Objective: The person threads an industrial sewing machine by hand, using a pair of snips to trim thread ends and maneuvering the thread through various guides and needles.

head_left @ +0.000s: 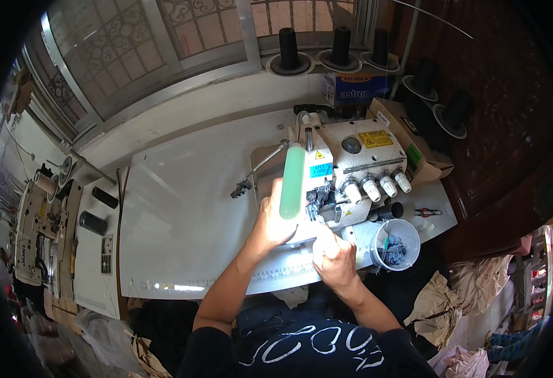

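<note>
At the front edge of the white bench (182, 214) we rest our left hand (275, 220) flat, fingers loose, beside the overlock machine (346, 179). Our right hand (333, 255) curls below its needle area; we cannot tell what it grips. The machine's long axis runs left-right, knobs facing us. Its pale green lamp (292, 181) hides the needle.

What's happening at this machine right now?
A person sits at a white overlock sewing machine on a white table. The left hand rests against the machine's front by the pale green guard, and the right hand is closed low at the machine's front edge; what it pinches cannot be made out. A white cup of scraps stands just right of the right hand. Black thread cones line the window ledge.
</note>
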A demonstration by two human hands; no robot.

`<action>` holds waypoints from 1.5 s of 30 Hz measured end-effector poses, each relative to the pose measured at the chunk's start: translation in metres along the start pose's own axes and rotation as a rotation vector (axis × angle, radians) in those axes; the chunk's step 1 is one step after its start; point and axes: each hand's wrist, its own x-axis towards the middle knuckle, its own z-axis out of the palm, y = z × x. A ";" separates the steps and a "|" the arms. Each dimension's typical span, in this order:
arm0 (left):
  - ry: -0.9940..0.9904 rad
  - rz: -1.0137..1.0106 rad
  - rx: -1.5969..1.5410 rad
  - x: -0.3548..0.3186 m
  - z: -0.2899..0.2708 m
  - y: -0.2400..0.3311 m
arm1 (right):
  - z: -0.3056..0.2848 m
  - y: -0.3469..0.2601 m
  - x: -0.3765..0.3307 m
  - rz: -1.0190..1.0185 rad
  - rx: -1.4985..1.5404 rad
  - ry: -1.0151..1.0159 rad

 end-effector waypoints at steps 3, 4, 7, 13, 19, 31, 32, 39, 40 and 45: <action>-0.036 0.209 0.207 -0.010 -0.007 0.004 | -0.003 -0.001 0.003 -0.052 0.001 0.021; -0.031 0.304 0.267 -0.012 -0.010 0.006 | -0.002 0.000 0.003 -0.046 0.000 0.026; 0.044 0.215 0.421 -0.014 -0.019 0.016 | 0.000 0.002 0.001 -0.026 0.009 0.022; 0.134 0.103 0.608 -0.011 -0.027 0.023 | 0.001 0.003 0.001 -0.030 -0.002 0.018; 0.097 0.080 0.597 -0.011 -0.027 0.018 | 0.000 0.001 0.002 0.007 -0.003 0.008; 0.106 0.061 0.575 -0.013 -0.026 0.014 | -0.001 -0.003 0.002 0.032 0.006 0.001; 0.105 0.049 0.571 -0.013 -0.027 0.015 | -0.001 -0.003 0.002 0.027 0.002 -0.002; 0.107 0.025 0.493 -0.013 -0.025 0.008 | 0.000 -0.002 0.001 0.045 -0.011 -0.013; 0.084 0.000 0.510 -0.013 -0.026 0.010 | 0.000 -0.002 0.001 0.043 -0.011 -0.016; 0.080 -0.014 0.514 -0.014 -0.026 0.010 | 0.000 -0.002 0.002 0.023 -0.018 -0.025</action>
